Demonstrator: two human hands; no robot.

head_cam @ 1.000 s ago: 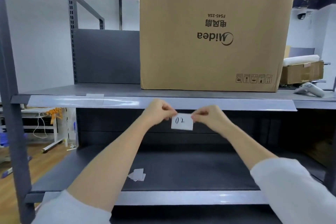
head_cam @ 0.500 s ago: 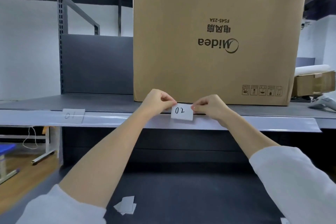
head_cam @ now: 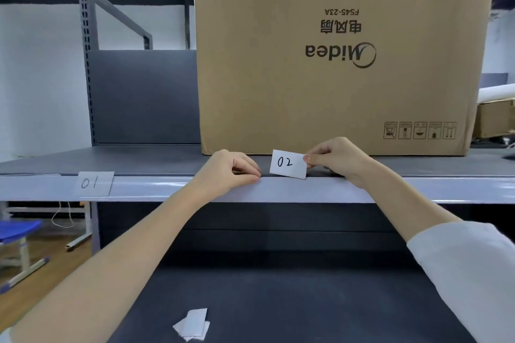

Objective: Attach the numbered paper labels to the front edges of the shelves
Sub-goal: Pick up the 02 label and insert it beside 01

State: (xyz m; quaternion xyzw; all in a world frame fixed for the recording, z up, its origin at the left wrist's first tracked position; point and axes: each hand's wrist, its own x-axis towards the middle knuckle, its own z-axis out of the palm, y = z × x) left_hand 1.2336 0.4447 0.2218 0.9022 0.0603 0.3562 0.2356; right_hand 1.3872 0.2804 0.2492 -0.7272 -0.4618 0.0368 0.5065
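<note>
Two hands at grey shelf's front strip (head_cam: 156, 188), right hand (head_cam: 333, 157) pinching white "02" paper label (head_cam: 288, 163), left hand (head_cam: 230, 172) fingertips curled on strip's top edge, holding nothing visible.

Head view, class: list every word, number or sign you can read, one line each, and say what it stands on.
"02", handwritten, on the paper label pinched by the right hand.
"01", handwritten, on the label behind the shelf edge strip.
"Midea", upside down, on the cardboard box.
"FS45-23A", upside down, on the same box.
Chinese characters beneath it: not legible to me.
Handling symbols at the box's lower right: too small.
</note>
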